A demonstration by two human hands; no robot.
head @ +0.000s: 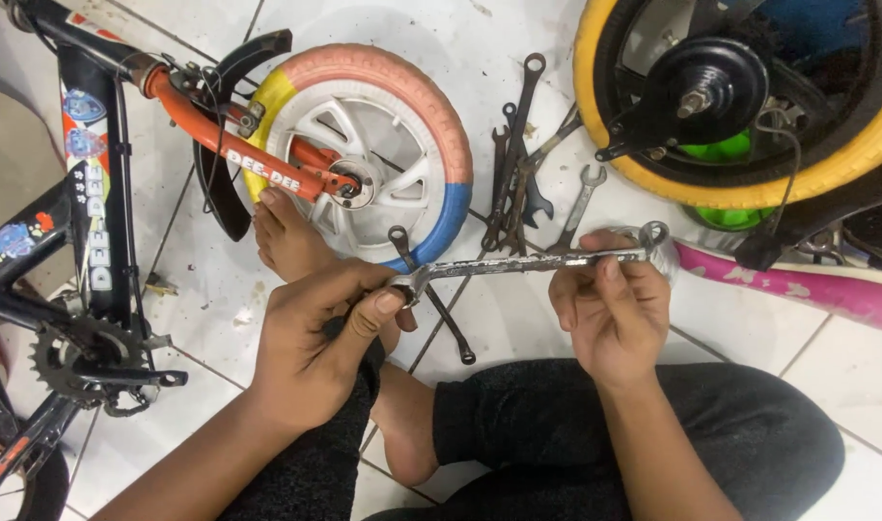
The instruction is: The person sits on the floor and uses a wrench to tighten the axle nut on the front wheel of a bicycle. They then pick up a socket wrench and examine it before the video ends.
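Observation:
I hold a long silver combination wrench [523, 262] level above the white tiled floor, one hand at each end. My left hand [316, 338] grips its open-jaw end between thumb and fingers. My right hand [610, 304] pinches the shaft close to the ring end [653, 233]. Behind the wrench lies a small bicycle's front wheel [383, 154] with a pink, yellow and blue tyre and a white plastic hub, held in an orange fork [238, 150]. My bare foot [287, 236] rests against that wheel.
Several dark wrenches [518, 174] lie piled on the tiles past my hands, another wrench [441, 304] under the held one. A yellow-tyred wheel [730, 96] sits top right, a pink frame part [798, 285] below it. The black bicycle frame with chainring [74, 357] lies left.

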